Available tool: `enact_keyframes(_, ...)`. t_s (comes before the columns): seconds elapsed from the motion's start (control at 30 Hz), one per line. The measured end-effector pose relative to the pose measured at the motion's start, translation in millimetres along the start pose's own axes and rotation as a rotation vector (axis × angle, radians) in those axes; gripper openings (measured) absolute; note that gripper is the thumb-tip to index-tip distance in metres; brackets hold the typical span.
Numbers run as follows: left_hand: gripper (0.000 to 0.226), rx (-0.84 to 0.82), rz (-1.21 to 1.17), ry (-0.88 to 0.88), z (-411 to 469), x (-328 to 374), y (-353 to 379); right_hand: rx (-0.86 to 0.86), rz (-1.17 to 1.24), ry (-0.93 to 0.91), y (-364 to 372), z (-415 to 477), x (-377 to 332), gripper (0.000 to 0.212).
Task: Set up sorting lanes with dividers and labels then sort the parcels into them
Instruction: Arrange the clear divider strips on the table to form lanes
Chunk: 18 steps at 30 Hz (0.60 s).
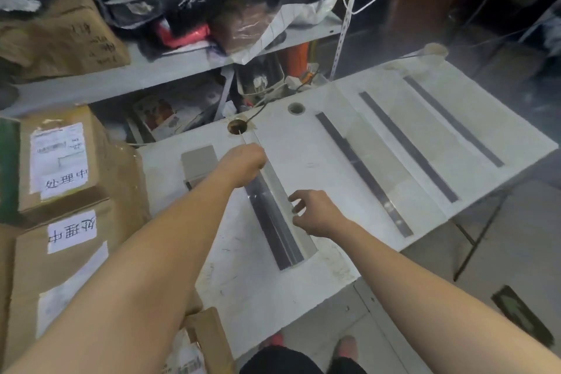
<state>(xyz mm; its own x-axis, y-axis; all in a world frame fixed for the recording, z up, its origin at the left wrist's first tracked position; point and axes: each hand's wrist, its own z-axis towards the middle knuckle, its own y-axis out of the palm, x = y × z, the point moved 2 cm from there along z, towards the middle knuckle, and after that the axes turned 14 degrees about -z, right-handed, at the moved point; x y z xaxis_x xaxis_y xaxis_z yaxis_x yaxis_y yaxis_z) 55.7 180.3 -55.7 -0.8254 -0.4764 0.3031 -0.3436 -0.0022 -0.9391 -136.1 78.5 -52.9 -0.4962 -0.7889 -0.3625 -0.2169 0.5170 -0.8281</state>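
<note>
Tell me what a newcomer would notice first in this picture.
The two bare arms reaching over the white table come first, with the left hand and the right hand both holding a long divider strip at the table's left end. Three more dark strips lie parallel further right, and stacked cardboard boxes with handwritten white labels stand beside the table on the left.

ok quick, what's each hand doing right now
Left hand: grips the divider at its far end.
Right hand: fingers at the divider's side; grip cannot be told.
</note>
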Motion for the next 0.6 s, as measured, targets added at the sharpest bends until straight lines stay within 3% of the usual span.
enact_keyframes(0.3, 0.009, 0.047, -0.207, -0.193, 28, -36, -18, 0.045, 0.025, 0.072, -6, -3, 22, 0.045)
enact_keyframes(0.6, 0.010, 0.070, -0.253, -0.099, 73, -26, -35, 0.032, -0.009, 0.120, -15, -28, 55, 0.045)
